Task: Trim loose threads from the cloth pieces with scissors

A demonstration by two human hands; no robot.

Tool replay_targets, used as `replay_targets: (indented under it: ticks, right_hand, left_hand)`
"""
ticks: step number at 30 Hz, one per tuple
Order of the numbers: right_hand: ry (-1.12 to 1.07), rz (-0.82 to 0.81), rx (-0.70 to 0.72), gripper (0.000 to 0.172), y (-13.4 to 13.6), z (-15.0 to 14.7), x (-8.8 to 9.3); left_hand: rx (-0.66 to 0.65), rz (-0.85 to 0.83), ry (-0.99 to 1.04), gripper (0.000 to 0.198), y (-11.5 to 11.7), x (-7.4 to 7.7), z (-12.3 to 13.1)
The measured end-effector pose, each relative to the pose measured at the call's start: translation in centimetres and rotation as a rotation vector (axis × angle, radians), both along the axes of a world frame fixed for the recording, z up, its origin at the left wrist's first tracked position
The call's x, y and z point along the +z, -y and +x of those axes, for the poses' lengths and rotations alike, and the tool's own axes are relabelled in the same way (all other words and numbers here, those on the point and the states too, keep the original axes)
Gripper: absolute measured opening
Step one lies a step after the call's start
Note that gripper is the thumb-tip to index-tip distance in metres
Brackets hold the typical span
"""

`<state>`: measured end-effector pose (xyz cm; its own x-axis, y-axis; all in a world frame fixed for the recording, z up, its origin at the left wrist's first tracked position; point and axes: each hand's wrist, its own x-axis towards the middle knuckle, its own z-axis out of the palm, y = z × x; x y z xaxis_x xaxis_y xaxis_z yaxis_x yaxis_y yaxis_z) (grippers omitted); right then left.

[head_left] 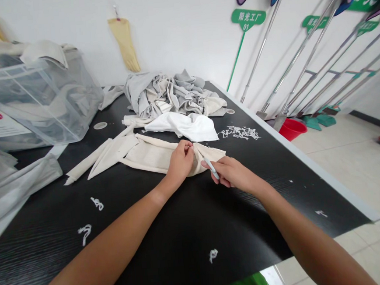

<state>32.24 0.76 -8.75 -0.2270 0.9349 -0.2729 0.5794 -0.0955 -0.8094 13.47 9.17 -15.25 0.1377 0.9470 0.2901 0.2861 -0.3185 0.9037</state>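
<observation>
A cream cloth bag (138, 155) with long straps lies flat on the black table (170, 232). My left hand (180, 161) pinches the bag's fabric near its right end, fingers closed on it. My right hand (230, 173) is just to the right, closed around a small light-blue tool (212, 168) whose tip points at the same edge of the bag. A white cloth (188, 126) lies just behind the bag.
A heap of grey and cream cloth (169, 95) sits at the table's far end. A clear plastic bin (32, 102) stands at the left. White thread scraps (240, 133) are scattered on the table. Mops and a red bucket (290, 129) stand along the right wall.
</observation>
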Motion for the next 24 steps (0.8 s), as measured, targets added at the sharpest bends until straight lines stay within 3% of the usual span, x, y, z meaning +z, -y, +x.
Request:
replay_targets:
  ticks: [4, 8, 12, 18, 24]
  right_hand:
    - [-0.084, 0.053, 0.062, 0.068, 0.0, 1.3, 1.4]
    - [-0.111, 0.191, -0.018, 0.066, -0.6, 2.6, 1.8]
    - [0.009, 0.296, -0.054, 0.064, -1.5, 4.2, 1.0]
    - [0.211, 0.422, 0.065, 0.060, -2.0, 5.6, 1.1]
    - [0.234, 0.394, 0.108, 0.062, -1.9, 6.0, 1.7]
  left_hand:
    - [-0.060, -0.070, 0.103, 0.005, -0.2, 0.1, 0.2]
    - [-0.154, -0.209, 0.242, 0.008, -0.3, 0.5, 0.4]
    - [-0.237, -0.337, 0.318, 0.018, -0.4, 1.2, 0.1]
    - [-0.460, -0.526, 0.385, 0.039, 0.2, 2.1, -0.3]
    - [-0.544, -0.566, 0.366, 0.041, 1.2, 2.6, -0.2]
